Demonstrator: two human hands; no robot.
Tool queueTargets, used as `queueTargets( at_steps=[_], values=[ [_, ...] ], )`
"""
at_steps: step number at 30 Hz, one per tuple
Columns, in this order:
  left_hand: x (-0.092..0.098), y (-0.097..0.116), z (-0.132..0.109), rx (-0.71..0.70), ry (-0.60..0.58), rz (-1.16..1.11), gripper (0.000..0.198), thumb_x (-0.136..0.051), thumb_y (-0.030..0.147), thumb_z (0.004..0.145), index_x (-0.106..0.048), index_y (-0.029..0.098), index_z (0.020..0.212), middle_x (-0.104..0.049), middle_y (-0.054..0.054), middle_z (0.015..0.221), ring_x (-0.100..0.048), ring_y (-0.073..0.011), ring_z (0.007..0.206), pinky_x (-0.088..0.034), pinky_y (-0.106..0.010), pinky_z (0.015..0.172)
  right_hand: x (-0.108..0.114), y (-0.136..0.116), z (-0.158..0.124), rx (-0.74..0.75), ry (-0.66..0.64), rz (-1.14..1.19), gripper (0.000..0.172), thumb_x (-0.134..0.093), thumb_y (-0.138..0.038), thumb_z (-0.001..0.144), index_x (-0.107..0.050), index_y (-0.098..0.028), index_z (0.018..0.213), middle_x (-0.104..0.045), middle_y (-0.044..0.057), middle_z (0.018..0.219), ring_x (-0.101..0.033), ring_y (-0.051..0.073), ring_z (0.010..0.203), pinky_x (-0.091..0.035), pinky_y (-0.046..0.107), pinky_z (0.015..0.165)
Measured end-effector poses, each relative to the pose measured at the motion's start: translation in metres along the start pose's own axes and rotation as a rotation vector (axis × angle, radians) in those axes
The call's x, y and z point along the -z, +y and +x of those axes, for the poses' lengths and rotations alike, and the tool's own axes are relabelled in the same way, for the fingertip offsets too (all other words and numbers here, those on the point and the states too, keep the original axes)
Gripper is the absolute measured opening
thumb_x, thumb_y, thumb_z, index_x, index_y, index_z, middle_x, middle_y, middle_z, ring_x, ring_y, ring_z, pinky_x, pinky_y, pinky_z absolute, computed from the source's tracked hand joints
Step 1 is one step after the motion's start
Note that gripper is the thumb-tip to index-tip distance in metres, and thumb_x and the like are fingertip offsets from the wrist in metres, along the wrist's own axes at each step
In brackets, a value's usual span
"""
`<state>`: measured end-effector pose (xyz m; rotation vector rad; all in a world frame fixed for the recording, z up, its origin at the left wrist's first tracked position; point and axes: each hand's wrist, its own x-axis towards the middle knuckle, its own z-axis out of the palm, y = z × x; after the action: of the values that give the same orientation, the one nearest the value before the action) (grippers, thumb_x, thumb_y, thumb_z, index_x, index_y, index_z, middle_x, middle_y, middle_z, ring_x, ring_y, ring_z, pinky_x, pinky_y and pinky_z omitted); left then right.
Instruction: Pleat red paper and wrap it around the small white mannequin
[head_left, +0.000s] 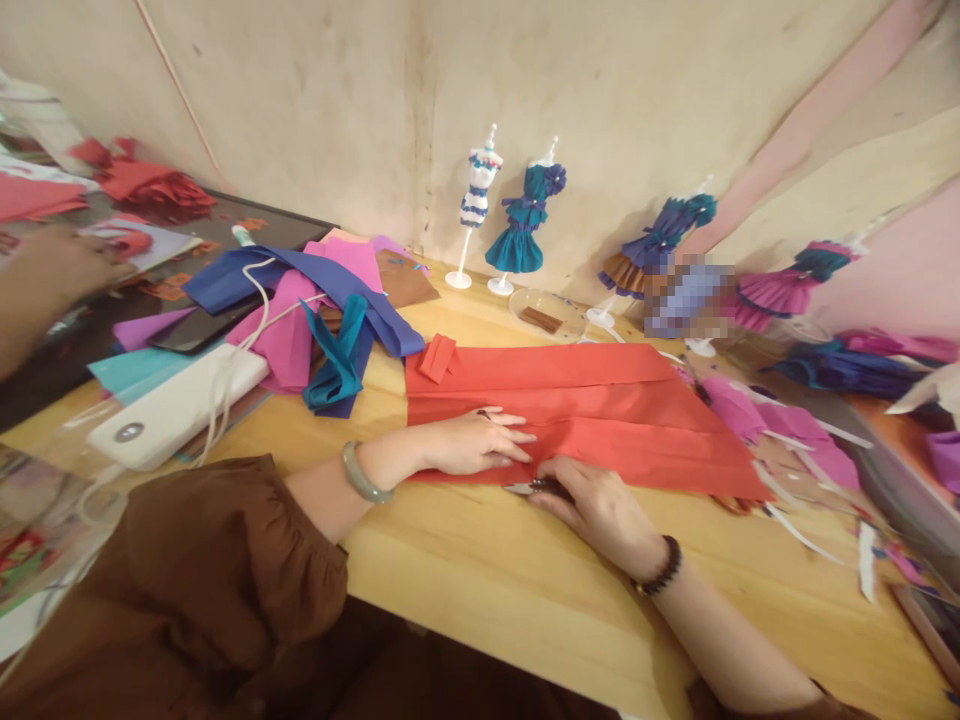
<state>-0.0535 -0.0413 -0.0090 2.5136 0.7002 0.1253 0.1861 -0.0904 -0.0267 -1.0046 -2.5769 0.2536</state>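
A long sheet of red paper (600, 410), folded in bands, lies across the wooden table (480, 570). My left hand (472, 442) rests flat on its near left edge, fingers stretched out, with a pale bangle on the wrist. My right hand (592, 505) is closed round small dark-handled scissors (536, 488) at the paper's near edge, their tip just beside my left fingertips. A small folded red piece (437, 357) lies on the sheet's far left corner.
Blue, pink and teal paper (330, 310) is heaped at the left with a white device and cable (176, 405). Mini mannequins in paper dresses (521, 215) stand along the wall. Pink scraps (780, 425) lie at the right. Another person's hand (45, 285) shows far left.
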Motion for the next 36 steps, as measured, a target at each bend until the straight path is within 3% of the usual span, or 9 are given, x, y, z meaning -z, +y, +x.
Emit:
queueTargets(
  at_steps=[9, 18, 36],
  values=[
    [0.0011, 0.0009, -0.0001, 0.009, -0.002, -0.001, 0.036, -0.042, 0.023, 0.099, -0.061, 0.024, 0.130, -0.042, -0.005, 0.152, -0.023, -0.0230, 0.148, -0.016, -0.048, 0.119, 0.0003, -0.0010, 0.0002, -0.004, -0.010, 0.007, 0.033, -0.044, -0.049, 0.098, -0.060, -0.020, 0.093, -0.070, 0.004, 0.080, -0.067, 0.017, 0.068, -0.049, 0.028, 0.061],
    [-0.0048, -0.0046, -0.0025, -0.066, 0.069, 0.011, 0.036, -0.047, 0.016, 0.095, -0.064, 0.025, 0.126, -0.051, -0.005, 0.145, -0.036, -0.0203, 0.143, -0.021, -0.042, 0.118, 0.0020, -0.0044, 0.0017, 0.005, -0.001, -0.025, 0.038, -0.039, -0.052, 0.099, -0.060, -0.020, 0.093, -0.070, 0.004, 0.077, -0.067, 0.017, 0.066, -0.049, 0.028, 0.058],
    [-0.0026, 0.0003, -0.0040, -0.047, 0.084, -0.016, 0.037, -0.048, 0.017, 0.095, -0.061, 0.024, 0.129, -0.049, -0.006, 0.147, -0.036, -0.0205, 0.143, -0.019, -0.043, 0.119, 0.0009, -0.0019, -0.0003, -0.020, -0.038, -0.005, 0.034, -0.045, -0.050, 0.098, -0.060, -0.020, 0.097, -0.071, 0.005, 0.083, -0.069, 0.019, 0.071, -0.051, 0.028, 0.061]
  ],
)
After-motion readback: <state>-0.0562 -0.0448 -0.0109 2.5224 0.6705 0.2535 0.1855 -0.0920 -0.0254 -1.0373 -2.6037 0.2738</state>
